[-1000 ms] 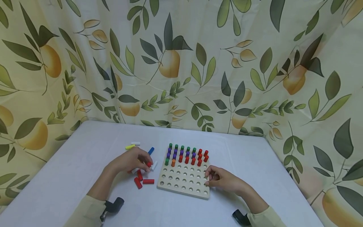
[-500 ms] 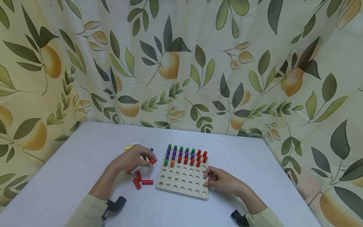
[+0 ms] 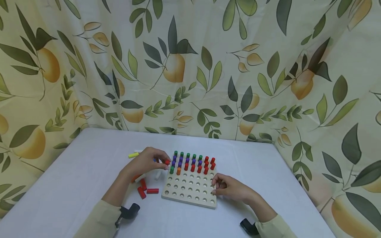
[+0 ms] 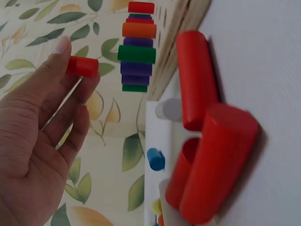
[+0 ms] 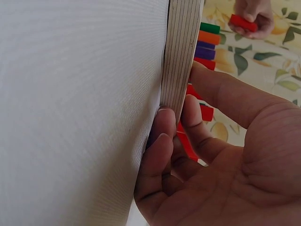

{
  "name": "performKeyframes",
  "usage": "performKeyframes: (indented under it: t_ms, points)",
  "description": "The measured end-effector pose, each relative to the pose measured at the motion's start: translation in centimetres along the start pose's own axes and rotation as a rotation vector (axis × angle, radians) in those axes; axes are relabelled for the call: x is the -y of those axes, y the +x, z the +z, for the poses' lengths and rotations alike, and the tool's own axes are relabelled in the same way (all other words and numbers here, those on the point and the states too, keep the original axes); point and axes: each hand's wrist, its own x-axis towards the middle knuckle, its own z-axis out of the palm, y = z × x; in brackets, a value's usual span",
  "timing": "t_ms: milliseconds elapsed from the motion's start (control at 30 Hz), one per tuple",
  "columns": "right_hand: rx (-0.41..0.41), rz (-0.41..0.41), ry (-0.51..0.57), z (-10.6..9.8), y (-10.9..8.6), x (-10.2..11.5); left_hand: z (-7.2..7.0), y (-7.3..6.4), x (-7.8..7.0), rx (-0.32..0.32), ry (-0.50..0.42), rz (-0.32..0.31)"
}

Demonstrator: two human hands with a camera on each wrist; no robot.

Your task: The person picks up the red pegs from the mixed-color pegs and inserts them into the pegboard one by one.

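Observation:
My left hand (image 3: 148, 162) pinches a red peg (image 4: 83, 66) between thumb and fingertips, just off the back left corner of a wooden pegboard (image 3: 190, 202). In the left wrist view the peg lies sideways, raised well above the table. The board's back rows hold green, purple and red pegs, with one orange peg (image 3: 178, 171) at the front left of them; its front rows are bare holes. At the right side my right hand (image 3: 233, 189) grips the board's edge (image 5: 181, 56), the thumb over the top face and the other fingers curled against the side and underside.
Several loose red pegs (image 3: 152, 191) lie on the white table left of the board. A white peg (image 3: 158, 175) lies near its left edge. Farther back is a yellow peg (image 3: 133, 155), and a blue peg (image 4: 155, 159) is mostly behind my left hand. A patterned curtain (image 3: 190, 82) hangs behind.
My left hand has lifted the red peg from among the loose pegs and carried it right, toward the board's back left corner. The right hand has stayed at the board's edge.

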Motion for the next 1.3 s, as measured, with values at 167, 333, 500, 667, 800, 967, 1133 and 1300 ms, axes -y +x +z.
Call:
performKeyframes:
  t_ms: [167,333,500,667,800,967,1133,1300]
  points:
    - [0.003,-0.002,0.006,-0.1,-0.1,-0.1,0.5,1.1,-0.7,0.011,-0.03,0.009]
    - [0.005,-0.004,0.01,-0.1,0.0,-0.2,1.3,2.0,-1.3,0.007,-0.018,0.061]
    - [0.003,0.0,0.008,-0.1,0.0,-0.2,2.1,3.0,-2.1,0.014,-0.01,0.08]
    - [-0.002,0.0,-0.001,-0.1,0.0,-0.2,3.0,4.0,-3.0,0.022,0.001,0.049]
    - [-0.002,0.0,0.001,-0.1,-0.1,-0.2,3.8,4.7,-3.3,0.03,-0.015,0.041]
    - [0.001,-0.003,-0.003,-0.1,0.0,-0.1,4.6,5.4,-3.5,0.039,-0.049,0.057]
    - [0.007,-0.006,0.0,-0.2,-0.1,0.2,5.3,6.0,-4.1,0.049,-0.07,0.066]
    - [0.013,-0.009,0.002,-0.2,-0.2,0.2,6.2,6.4,-4.5,0.053,-0.097,0.063]
